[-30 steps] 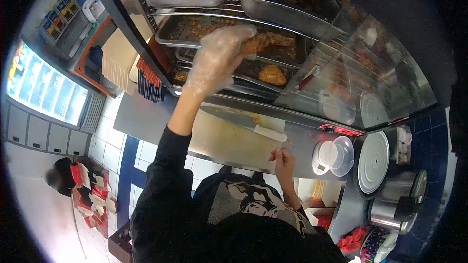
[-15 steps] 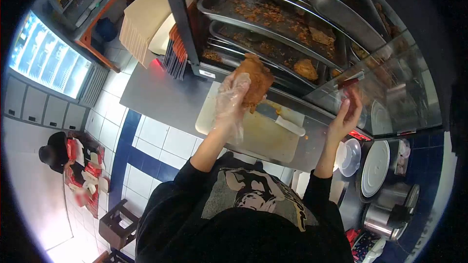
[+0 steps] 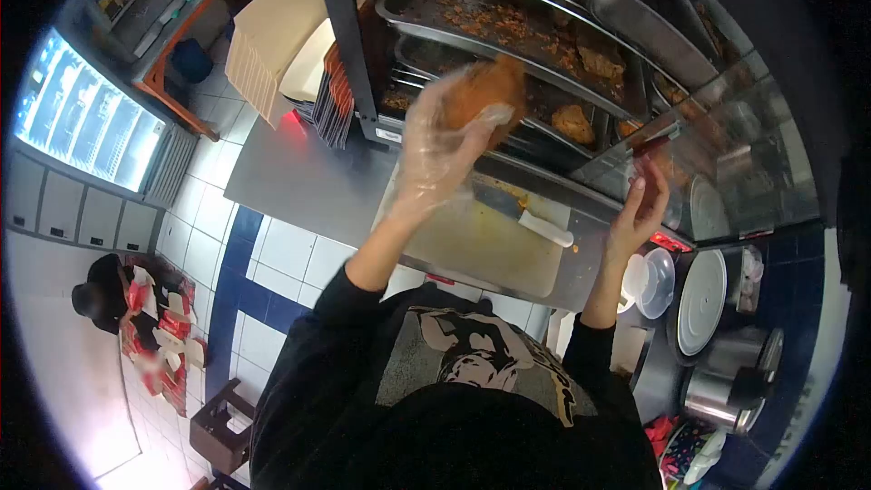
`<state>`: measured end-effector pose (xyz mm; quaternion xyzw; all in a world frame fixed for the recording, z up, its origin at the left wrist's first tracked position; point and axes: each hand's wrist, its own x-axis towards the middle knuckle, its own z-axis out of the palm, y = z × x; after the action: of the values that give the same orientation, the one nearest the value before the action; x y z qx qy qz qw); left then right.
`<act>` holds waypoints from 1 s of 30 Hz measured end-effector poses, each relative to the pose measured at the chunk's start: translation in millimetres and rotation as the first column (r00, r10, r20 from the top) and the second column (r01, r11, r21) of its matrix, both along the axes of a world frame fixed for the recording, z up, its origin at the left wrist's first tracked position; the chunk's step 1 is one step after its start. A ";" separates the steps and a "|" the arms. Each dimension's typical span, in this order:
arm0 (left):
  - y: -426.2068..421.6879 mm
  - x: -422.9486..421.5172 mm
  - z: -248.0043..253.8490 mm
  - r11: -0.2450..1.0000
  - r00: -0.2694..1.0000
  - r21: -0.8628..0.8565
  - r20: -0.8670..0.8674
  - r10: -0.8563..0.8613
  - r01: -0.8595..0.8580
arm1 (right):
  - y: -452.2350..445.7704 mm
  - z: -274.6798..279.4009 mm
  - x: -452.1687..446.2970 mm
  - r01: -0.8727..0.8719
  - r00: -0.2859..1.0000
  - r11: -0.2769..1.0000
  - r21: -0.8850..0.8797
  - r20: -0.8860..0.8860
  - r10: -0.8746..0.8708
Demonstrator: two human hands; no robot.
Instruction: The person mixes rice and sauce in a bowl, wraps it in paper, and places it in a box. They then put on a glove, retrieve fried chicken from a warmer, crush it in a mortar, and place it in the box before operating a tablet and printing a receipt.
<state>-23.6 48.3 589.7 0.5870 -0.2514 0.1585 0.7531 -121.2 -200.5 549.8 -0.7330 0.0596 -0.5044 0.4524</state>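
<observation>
Steel and glass frame the heated cabinet (image 3: 346, 29), its trays (image 3: 494, 53) scattered with crumbs, above the metal counter (image 3: 295, 186), where a stained cutting board (image 3: 508, 263) lies. Over the past second, the right hand (image 3: 639, 213) has risen from above the counter to the glass door (image 3: 767, 154); its bare fingers are curled at the door handle (image 3: 657, 139), though whether they grip it is hard to tell. The gloved left hand (image 3: 437, 150) holds a browned fried piece (image 3: 497, 95), blurred by motion, higher and turned compared with half a second ago; it hangs before the trays, leaving the white-handled knife (image 3: 545, 230) untouched on the board.
</observation>
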 end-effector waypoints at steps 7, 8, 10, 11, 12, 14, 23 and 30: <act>-25.5 102.2 55.2 0.802 0.387 0.285 0.919 -0.074 -0.525 | 14.7 -12.1 -35.0 0.044 0.995 0.998 0.053 -0.087 -0.039; -27.0 92.3 67.2 0.678 0.453 0.426 0.879 -0.152 -0.599 | 13.0 -19.7 -41.5 0.059 0.992 0.997 0.056 -0.119 -0.052; -32.1 95.1 77.0 0.373 0.522 0.601 0.799 -0.297 -0.707 | 10.6 -32.8 -54.4 0.074 0.984 0.993 0.087 -0.166 -0.059; -35.9 99.6 77.5 0.401 0.545 0.618 0.786 -0.292 -0.676 | 9.6 -40.0 -60.6 0.082 0.981 0.991 0.103 -0.186 -0.062; -40.6 103.2 78.5 0.429 0.568 0.634 0.772 -0.287 -0.644 | 8.8 -49.2 -66.1 0.100 0.981 0.986 0.134 -0.176 -0.075; -49.3 96.0 82.9 0.421 0.573 0.622 0.780 -0.252 -0.660 | 6.1 -63.2 -77.5 0.126 0.975 0.984 0.129 -0.197 -0.099; -166.0 96.8 110.3 -0.152 0.897 0.963 0.142 -0.420 -0.223 | 12.7 -81.5 -97.4 0.157 0.955 0.975 0.154 -0.275 -0.110; -183.5 111.9 89.7 -0.164 0.919 0.963 0.141 -0.369 -0.213 | 10.1 -85.2 -119.2 0.129 0.949 0.967 0.219 -0.312 -0.056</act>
<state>88.3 -135.2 679.4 0.8888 -0.4570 -0.0284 -0.0194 -240.4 -190.3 464.6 -0.7388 0.2224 -0.3960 0.4978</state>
